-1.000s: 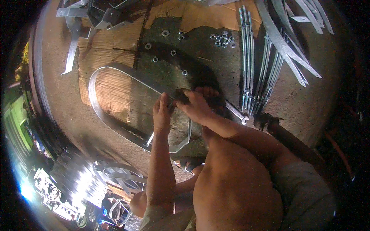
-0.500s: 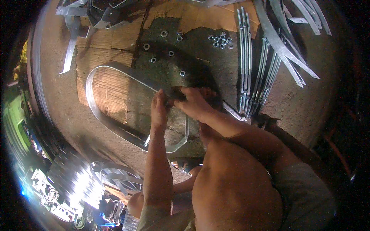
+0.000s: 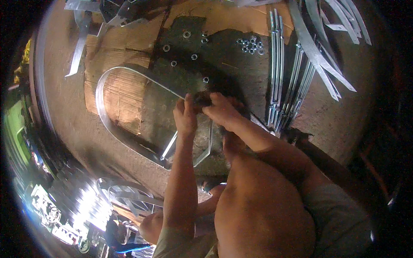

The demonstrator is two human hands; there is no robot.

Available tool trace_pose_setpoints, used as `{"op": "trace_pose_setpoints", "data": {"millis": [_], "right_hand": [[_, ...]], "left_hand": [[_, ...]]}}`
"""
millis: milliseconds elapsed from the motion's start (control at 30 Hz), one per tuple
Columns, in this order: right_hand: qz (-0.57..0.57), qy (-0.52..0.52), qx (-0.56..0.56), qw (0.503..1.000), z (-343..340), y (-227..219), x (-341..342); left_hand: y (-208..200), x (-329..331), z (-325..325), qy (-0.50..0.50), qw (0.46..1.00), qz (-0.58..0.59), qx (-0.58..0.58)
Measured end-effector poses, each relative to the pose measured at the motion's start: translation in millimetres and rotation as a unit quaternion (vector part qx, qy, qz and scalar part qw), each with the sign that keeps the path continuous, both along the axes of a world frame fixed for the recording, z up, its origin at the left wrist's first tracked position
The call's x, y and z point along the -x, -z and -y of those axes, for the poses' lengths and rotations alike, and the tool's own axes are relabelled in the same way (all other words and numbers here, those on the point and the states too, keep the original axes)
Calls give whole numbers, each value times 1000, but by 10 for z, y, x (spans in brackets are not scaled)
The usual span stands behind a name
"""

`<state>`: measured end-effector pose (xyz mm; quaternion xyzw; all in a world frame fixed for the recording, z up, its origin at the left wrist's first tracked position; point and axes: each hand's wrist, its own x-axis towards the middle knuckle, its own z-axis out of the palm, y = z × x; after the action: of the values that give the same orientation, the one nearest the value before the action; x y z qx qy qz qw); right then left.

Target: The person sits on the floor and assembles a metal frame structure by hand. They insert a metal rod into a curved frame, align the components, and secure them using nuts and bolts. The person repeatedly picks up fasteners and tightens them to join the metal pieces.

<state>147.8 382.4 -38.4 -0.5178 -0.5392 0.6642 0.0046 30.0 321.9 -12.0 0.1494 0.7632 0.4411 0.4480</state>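
Rough, brownish floor (image 3: 71, 112) spreads under everything, gritty and dull, with sheets of ribbed cardboard (image 3: 114, 92) on it at the left and top. The strap (image 3: 101, 96), a flat metal band bent into a long loop, lies in front of the person, partly over the cardboard. Its long axis slants from upper left to lower right; the round bend points to the upper left, away from the body. The upper run comes down to the hands, while the lower run passes behind the left forearm and shows an angular bend beyond it, rising toward the right hand.

The left hand (image 3: 186, 118) is narrow, its fingers closed on the strap's upper run. The right hand (image 3: 223, 111) is just beside it with curled fingers; shadow hides the fingertips, so I cannot tell what it grips.

A bright steel wrench (image 3: 260, 124) shows partly from behind the right forearm. Above the hands lie ring-shaped washers (image 3: 166, 48), scattered nuts (image 3: 194, 56) and a tight cluster of shiny nuts. To the right, slim, straight rods (image 3: 275, 64) lie in 2 groups, lengthwise away from the person, near curved, flat grey strips (image 3: 312, 49) with tapered ends.
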Motion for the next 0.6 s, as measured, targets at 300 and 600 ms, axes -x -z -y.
{"op": "trace_pose_setpoints", "data": {"millis": [300,600], "right_hand": [[41,-181,-223,957,-373,-276,172],[30,-42,-353,934,-684,-224,68]], "left_hand": [[-318,206,127,-106,969,-221,-26],[-281,484,1949,-332,873,-337,121]]}}
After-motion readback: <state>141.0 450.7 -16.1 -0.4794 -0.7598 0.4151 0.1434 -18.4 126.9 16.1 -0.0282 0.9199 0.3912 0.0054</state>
